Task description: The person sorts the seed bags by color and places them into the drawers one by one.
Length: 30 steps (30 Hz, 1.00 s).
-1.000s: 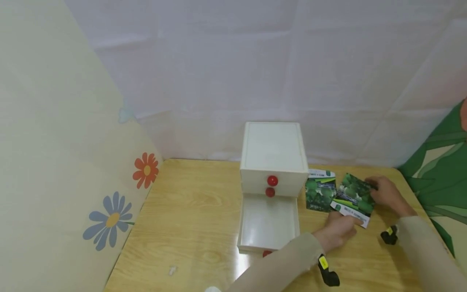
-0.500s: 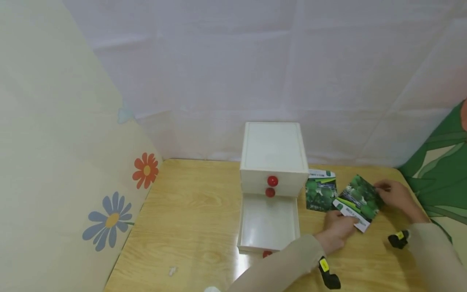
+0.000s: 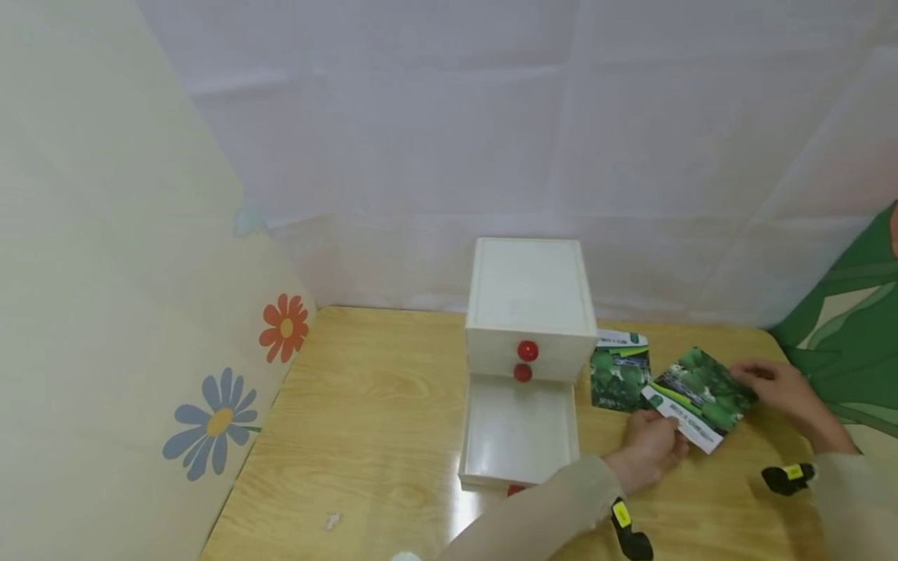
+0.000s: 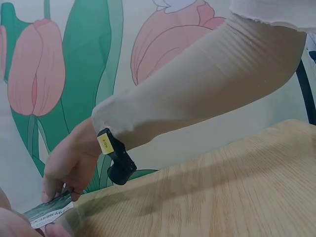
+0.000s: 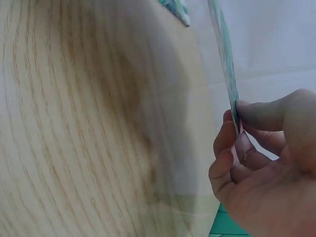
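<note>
A flat green-and-white printed packet (image 3: pixel 705 393) with a leafy picture is held between both hands, tilted, at the right of the table. My left hand (image 3: pixel 648 446) pinches its lower white edge near the left corner. With thumb and fingers, my right hand (image 3: pixel 786 389) grips the opposite right edge; the right wrist view shows this thin packet (image 5: pixel 228 64) edge-on in the right fingers (image 5: pixel 264 116). A second, similar packet (image 3: pixel 619 382) lies on the table just left of it, partly overlapped in the head view.
A small white drawer cabinet (image 3: pixel 532 284) with red knobs stands left of the packets. Its lower drawer (image 3: pixel 519 428) is pulled out, with nothing visible inside. A white cloth (image 3: pixel 435 140) hangs behind the wooden table (image 3: pixel 365 405); flower-printed panels flank it.
The right hand has moved rightward and toward the person with the packet's edge, turning and shifting the packet the same way. The left hand has stayed nearly in place.
</note>
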Tool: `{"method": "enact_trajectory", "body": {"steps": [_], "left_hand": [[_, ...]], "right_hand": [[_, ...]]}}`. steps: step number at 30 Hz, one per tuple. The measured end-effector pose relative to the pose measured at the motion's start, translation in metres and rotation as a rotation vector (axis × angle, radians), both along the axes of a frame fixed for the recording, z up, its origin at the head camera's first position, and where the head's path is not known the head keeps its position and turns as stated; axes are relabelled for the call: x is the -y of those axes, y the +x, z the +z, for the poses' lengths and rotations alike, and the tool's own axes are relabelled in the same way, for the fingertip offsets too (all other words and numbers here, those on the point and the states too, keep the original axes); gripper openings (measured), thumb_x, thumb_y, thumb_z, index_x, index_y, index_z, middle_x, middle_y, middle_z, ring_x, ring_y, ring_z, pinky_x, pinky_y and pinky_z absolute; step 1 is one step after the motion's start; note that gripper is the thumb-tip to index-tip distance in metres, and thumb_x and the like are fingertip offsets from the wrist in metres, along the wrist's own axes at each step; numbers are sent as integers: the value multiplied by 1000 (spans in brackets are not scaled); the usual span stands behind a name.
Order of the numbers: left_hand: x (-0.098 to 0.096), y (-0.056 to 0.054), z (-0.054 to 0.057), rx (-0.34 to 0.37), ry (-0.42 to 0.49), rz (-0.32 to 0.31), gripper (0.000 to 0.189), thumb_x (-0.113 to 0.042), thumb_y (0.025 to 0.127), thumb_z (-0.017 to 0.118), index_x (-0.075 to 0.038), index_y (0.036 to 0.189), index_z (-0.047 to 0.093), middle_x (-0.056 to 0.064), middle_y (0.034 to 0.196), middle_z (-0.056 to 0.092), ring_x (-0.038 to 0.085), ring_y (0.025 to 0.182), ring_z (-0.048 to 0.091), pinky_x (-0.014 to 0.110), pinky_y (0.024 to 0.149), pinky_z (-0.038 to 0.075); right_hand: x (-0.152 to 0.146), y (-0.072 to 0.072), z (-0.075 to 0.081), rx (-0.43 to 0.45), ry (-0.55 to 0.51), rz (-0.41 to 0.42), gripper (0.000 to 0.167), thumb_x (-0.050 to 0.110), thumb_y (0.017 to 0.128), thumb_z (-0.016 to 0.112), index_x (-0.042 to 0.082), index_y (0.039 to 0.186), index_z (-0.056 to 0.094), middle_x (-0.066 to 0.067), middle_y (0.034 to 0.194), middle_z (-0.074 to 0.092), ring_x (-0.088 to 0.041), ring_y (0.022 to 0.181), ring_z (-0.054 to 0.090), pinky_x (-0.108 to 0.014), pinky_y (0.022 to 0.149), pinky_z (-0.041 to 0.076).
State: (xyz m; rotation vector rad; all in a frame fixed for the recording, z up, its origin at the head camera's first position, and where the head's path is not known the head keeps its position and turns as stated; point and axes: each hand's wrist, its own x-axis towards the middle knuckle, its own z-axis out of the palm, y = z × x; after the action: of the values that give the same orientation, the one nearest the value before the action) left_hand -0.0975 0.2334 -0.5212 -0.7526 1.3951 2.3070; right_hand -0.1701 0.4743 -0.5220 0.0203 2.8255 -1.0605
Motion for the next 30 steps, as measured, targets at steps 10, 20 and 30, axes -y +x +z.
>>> {"method": "enact_trajectory", "body": {"steps": [10,20,30], "left_hand": [[12,-4,1,-68,45,-32,16,9,96,60,1,110,58,17,96,68,29,89,72,45,86,68],[24,-7,5,-103,-17,-31,16,7,95,67,-4,104,60,16,92,65,27,79,70,43,77,69],[44,-8,14,-134,-58,-82,16,8,93,72,-4,99,63,16,87,67,27,75,72,43,73,69]], "right_hand": [[-6,15,13,80,-30,-82,69,47,113,47,-14,145,48,2,116,64,16,94,41,-18,70,41],[5,23,13,54,-63,-200,71,45,113,45,-16,149,45,-23,129,59,18,91,38,-14,65,42],[8,41,16,83,-163,-208,84,52,110,50,-17,156,34,37,109,47,23,97,34,-5,66,44]]}}
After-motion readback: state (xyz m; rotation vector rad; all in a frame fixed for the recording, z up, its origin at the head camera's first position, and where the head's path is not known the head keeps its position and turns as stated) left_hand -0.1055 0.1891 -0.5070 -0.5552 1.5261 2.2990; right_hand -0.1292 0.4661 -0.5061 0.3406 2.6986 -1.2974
